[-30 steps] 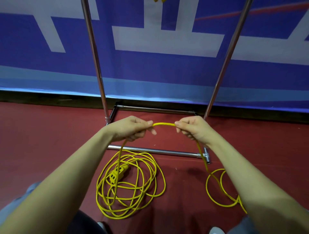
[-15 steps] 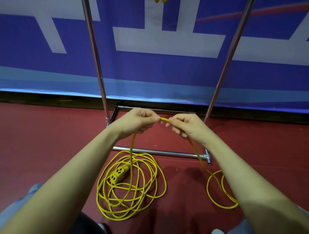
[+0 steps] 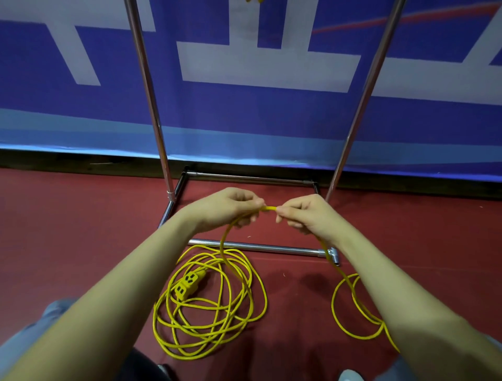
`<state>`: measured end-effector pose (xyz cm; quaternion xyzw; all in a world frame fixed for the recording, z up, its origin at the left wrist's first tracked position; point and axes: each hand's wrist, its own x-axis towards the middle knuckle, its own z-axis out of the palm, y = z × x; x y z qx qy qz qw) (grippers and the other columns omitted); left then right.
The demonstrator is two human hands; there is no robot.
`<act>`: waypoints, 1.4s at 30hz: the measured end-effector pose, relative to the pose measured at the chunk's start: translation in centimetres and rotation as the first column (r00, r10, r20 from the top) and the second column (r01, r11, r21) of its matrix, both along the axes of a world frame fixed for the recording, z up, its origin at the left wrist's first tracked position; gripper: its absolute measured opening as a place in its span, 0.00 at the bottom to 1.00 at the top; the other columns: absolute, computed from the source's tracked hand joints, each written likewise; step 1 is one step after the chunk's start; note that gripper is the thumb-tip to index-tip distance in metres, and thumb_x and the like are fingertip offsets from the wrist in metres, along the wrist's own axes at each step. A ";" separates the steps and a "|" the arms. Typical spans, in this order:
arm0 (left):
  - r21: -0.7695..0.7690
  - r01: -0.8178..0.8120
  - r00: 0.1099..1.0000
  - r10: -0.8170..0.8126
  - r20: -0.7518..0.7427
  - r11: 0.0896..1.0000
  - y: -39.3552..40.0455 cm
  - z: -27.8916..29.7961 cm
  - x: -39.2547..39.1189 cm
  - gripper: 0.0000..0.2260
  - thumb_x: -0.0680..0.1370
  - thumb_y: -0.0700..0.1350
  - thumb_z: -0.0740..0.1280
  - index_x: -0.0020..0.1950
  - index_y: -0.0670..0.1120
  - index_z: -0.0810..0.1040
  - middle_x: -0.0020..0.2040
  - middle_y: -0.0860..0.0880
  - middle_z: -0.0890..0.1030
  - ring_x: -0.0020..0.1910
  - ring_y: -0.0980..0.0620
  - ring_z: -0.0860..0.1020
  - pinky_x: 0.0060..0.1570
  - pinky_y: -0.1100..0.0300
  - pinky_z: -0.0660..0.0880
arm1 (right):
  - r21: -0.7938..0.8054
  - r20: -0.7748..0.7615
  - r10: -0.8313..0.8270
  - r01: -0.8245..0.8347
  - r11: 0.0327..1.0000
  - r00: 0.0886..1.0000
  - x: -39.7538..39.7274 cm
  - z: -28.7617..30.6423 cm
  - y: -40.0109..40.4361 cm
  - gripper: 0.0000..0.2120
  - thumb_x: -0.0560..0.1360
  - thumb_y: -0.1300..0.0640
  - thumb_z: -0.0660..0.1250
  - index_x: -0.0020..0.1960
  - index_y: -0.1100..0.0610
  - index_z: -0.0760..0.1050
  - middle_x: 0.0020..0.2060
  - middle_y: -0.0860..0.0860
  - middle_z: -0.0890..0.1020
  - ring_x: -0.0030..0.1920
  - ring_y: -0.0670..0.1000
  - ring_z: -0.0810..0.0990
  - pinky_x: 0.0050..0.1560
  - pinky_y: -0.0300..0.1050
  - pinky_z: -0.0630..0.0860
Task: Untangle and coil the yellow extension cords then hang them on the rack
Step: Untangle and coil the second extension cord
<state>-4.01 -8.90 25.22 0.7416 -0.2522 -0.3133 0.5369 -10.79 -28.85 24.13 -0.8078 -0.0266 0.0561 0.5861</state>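
Head view, item record. Left hand (image 3: 231,208) and right hand (image 3: 304,214): both curled and pinching one run of yellow extension cord (image 3: 269,208), held above the rack base (image 3: 260,247).

Change noted: a second ago the hands stood apart with an arched span of cord between them; half a second ago they had closed up; now only a short stub of cord shows between the fingertips. Both have also risen a little toward the far bar of the base. Reading: one loop's length has been gathered in, so coiling is under way but early.

Cord on floor (image 3: 54,231): the loose tangled pile (image 3: 209,304), with the multi-outlet socket block (image 3: 188,284) lying on it, sits below the left forearm, its layout much as before. A strand climbs from it to the left hand. A second strand drops from the right hand to a smaller loop (image 3: 350,307) at right, well apart from the pile.

Not determinable:
- whether the left hand already holds gathered loops; its palm faces away;
- the plug end, not seen;
- where the right loop runs on; the right forearm covers it;
- whether pile and loop are one cord or two;
- rack top rail, cut off above; a yellow scrap (image 3: 252,1) at the top edge may be something hung there, too little shown to say.
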 end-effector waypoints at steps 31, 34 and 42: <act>-0.008 -0.338 0.902 0.326 0.283 0.941 0.9 -1.7 3.4 0.10 0.79 0.45 0.65 0.38 0.46 0.78 0.34 0.51 0.76 0.33 0.60 0.72 0.41 0.65 0.67 | 0.143 -0.062 0.000 0.008 0.990 0.998 1.1 -2.9 -1.9 0.11 0.80 0.62 0.59 0.45 0.60 0.79 0.29 0.50 0.77 0.22 0.43 0.65 0.24 0.34 0.57; 0.015 -0.238 0.944 0.227 0.237 0.971 0.4 -1.4 2.9 0.12 0.80 0.46 0.64 0.38 0.46 0.78 0.35 0.49 0.78 0.37 0.55 0.75 0.47 0.62 0.71 | 0.156 -0.036 0.007 -0.002 0.988 0.999 1.4 -1.9 -1.2 0.11 0.80 0.62 0.59 0.43 0.61 0.79 0.28 0.51 0.77 0.20 0.43 0.64 0.22 0.33 0.57; -0.093 -0.190 0.935 0.209 0.286 0.977 -0.5 0.1 2.1 0.09 0.79 0.43 0.66 0.43 0.40 0.79 0.29 0.55 0.71 0.28 0.62 0.66 0.31 0.70 0.64 | 0.200 -0.078 0.080 -0.063 0.978 0.994 2.3 -1.2 -0.1 0.10 0.79 0.59 0.61 0.44 0.60 0.79 0.28 0.54 0.80 0.21 0.45 0.68 0.23 0.34 0.62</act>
